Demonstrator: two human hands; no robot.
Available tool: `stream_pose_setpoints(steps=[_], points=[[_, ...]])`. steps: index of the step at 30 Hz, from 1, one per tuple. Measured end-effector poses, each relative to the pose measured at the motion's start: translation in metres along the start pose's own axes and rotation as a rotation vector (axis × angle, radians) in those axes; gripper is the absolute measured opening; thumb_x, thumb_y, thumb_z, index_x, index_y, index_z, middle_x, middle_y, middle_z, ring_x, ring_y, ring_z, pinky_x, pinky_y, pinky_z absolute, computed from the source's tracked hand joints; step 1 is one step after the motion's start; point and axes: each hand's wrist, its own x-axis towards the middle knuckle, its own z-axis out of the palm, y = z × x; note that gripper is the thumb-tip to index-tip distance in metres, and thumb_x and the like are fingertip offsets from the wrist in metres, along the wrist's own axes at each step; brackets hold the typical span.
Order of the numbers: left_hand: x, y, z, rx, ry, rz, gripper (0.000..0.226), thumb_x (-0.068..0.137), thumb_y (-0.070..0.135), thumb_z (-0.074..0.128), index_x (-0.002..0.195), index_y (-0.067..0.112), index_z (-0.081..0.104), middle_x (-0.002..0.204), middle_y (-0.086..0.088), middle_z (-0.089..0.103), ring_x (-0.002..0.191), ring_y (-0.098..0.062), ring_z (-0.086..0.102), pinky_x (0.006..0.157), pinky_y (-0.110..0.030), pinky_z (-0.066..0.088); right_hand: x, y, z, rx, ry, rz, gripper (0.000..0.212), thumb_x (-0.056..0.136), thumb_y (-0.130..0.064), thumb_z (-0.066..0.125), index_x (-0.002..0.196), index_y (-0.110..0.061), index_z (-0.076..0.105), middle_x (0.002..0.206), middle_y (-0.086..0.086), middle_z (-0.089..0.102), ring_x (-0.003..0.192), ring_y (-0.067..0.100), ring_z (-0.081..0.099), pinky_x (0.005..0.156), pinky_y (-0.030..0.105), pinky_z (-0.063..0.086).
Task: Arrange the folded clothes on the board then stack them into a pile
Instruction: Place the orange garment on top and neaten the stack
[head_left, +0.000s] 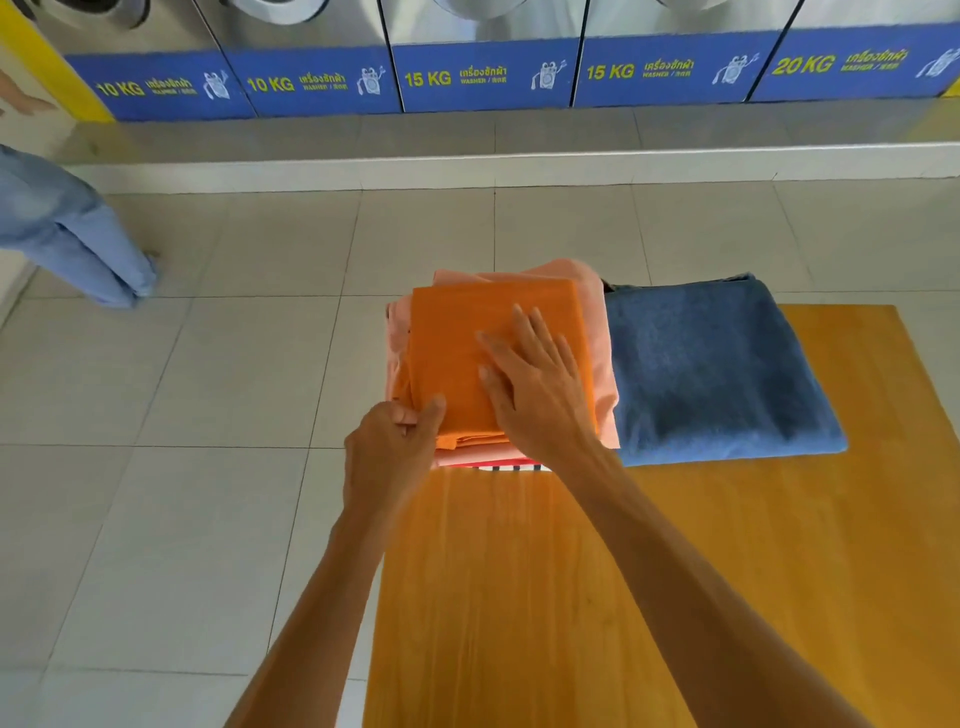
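Observation:
A wooden board (675, 571) lies on the tiled floor. At its far left corner stands a pile of folded clothes: a folded orange cloth (457, 338) on top, a peach garment (602, 358) under it, and a striped piece (514, 467) showing only at the pile's near edge. My left hand (395, 447) pinches the orange cloth's near left corner. My right hand (535, 379) lies flat on the orange cloth with fingers spread. A folded blue towel (711, 374) rests on the board just right of the pile.
A row of washing machines (483, 73) with blue labels lines the far wall behind a raised tiled step (467, 166). Another person's jeans leg (72, 234) and hand (21, 98) are at the far left. Grey floor tiles (182, 415) surround the board.

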Motion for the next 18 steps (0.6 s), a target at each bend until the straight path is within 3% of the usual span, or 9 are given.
stream_pose_setpoints(steps=[3, 6, 8, 12, 15, 18], points=[[0.0, 0.003, 0.009, -0.06, 0.085, -0.073, 0.048, 0.082, 0.063, 0.061, 0.1, 0.018, 0.061, 0.105, -0.001, 0.073, 0.086, -0.024, 0.073, 0.082, -0.036, 0.058, 0.002, -0.004, 0.014, -0.096, -0.066, 0.002, 0.057, 0.101, -0.055, 0.018, 0.15, -0.035, 0.04, 0.167, 0.005, 0.018, 0.155, 0.027, 0.007, 0.122, 0.058, 0.007], [-0.004, 0.004, 0.013, -0.138, 0.142, -0.119, 0.051, 0.08, 0.06, 0.067, 0.107, 0.017, 0.06, 0.112, -0.001, 0.072, 0.094, -0.024, 0.071, 0.088, -0.04, 0.057, 0.003, -0.008, 0.015, -0.14, -0.087, -0.004, 0.062, 0.098, -0.06, 0.014, 0.151, -0.038, 0.037, 0.167, 0.005, 0.016, 0.155, 0.029, 0.006, 0.122, 0.058, 0.002], [-0.005, 0.003, 0.011, -0.294, 0.12, -0.184, 0.042, 0.083, 0.052, 0.068, 0.108, 0.018, 0.066, 0.111, 0.0, 0.073, 0.094, -0.023, 0.072, 0.087, -0.043, 0.058, 0.003, -0.009, 0.013, -0.143, -0.099, -0.009, 0.064, 0.097, -0.062, 0.013, 0.151, -0.039, 0.035, 0.167, 0.005, 0.014, 0.155, 0.029, 0.004, 0.121, 0.057, 0.0], [-0.004, 0.002, 0.0, -0.919, 0.011, -0.419, 0.01, 0.088, 0.018, 0.07, 0.098, 0.019, 0.067, 0.116, -0.004, 0.067, 0.109, -0.03, 0.065, 0.091, -0.046, 0.057, 0.004, -0.004, 0.01, -0.1, -0.126, 0.003, 0.059, 0.099, -0.065, 0.019, 0.153, -0.043, 0.029, 0.168, 0.002, 0.007, 0.155, 0.024, -0.003, 0.123, 0.053, -0.005], [-0.003, -0.003, -0.003, -1.026, -0.074, -0.569, 0.012, 0.09, 0.007, 0.066, 0.099, 0.014, 0.063, 0.121, -0.009, 0.061, 0.112, -0.034, 0.06, 0.086, -0.043, 0.058, 0.003, -0.003, 0.011, -0.082, -0.116, -0.004, 0.056, 0.1, -0.063, 0.024, 0.153, -0.043, 0.029, 0.168, 0.0, 0.007, 0.155, 0.022, -0.002, 0.123, 0.051, -0.005], [0.005, -0.007, -0.008, -1.013, -0.153, -0.615, 0.026, 0.091, 0.008, 0.064, 0.117, 0.007, 0.059, 0.124, -0.012, 0.061, 0.108, -0.032, 0.064, 0.079, -0.04, 0.06, 0.002, -0.005, 0.011, -0.063, -0.095, -0.007, 0.056, 0.1, -0.062, 0.027, 0.152, -0.042, 0.032, 0.168, 0.001, 0.01, 0.155, 0.023, 0.0, 0.123, 0.051, -0.004]])
